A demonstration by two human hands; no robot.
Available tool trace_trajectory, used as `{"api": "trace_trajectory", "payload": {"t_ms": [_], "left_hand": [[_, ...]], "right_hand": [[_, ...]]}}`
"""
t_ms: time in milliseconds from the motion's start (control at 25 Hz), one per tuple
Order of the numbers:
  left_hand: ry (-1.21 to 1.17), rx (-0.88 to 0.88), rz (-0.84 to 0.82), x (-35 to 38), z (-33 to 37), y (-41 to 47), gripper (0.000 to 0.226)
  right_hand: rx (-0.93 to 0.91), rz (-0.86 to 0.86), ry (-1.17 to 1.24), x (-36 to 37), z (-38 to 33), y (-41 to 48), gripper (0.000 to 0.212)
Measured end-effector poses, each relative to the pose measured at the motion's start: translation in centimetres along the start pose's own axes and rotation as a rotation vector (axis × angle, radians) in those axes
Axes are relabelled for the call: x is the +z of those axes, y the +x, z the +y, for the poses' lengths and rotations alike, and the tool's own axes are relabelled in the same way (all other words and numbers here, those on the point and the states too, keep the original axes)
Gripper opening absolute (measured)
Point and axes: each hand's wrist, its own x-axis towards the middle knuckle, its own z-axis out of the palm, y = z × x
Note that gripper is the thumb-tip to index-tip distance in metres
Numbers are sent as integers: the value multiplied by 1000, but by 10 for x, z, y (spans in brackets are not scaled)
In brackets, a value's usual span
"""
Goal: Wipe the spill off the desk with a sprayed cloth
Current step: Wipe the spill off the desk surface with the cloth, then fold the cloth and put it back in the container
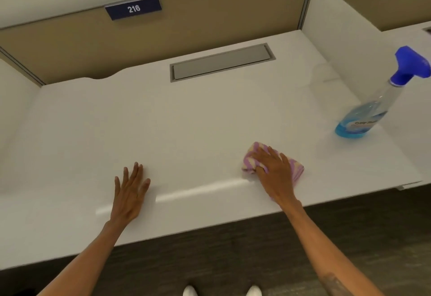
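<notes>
Plainly the right hand (274,172) presses flat, fingers curled on a bunched pink-and-cream cloth (296,167), soft, light and best held from above, near the right front of the smooth, glossy white counter (186,120), while the left hand (130,193) rests released, palm down, and a clear bottle (363,113) of blue liquid stands far right.

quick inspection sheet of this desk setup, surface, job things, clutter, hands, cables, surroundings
surface: white desk, glossy, a light streak near its front edge; no spill clearly visible
job's things: purple and cream cloth bunched on the desk; spray bottle with blue liquid and blue trigger standing far right, untouched
clutter: nothing seen
grippers: right hand pressed on the cloth; left hand flat on the desk, empty
cables: nothing seen; grey cable hatch closed
surroundings: tan partition with sign 216, white side dividers, dark floor
</notes>
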Motion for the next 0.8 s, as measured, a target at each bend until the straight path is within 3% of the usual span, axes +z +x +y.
{"api": "trace_trajectory", "payload": {"t_ms": [80, 200, 360, 520, 640, 800], "left_hand": [[-74, 31, 29, -5, 15, 5, 82], [-210, 72, 42, -16, 40, 18, 79], [-497, 116, -4, -40, 81, 38, 62], [-841, 81, -75, -80, 110, 59, 65], [-1033, 48, -242, -112, 121, 78, 75], [-1212, -93, -293, -143, 118, 93, 55]], "right_hand": [[288, 96, 481, -12, -33, 23, 30], [582, 85, 1107, -26, -80, 59, 29], [750, -205, 1826, -29, -127, 85, 37], [716, -436, 2024, -25, -177, 84, 46], [718, -503, 2054, -18, -214, 89, 59], [708, -499, 2005, -4, -252, 99, 54]]}}
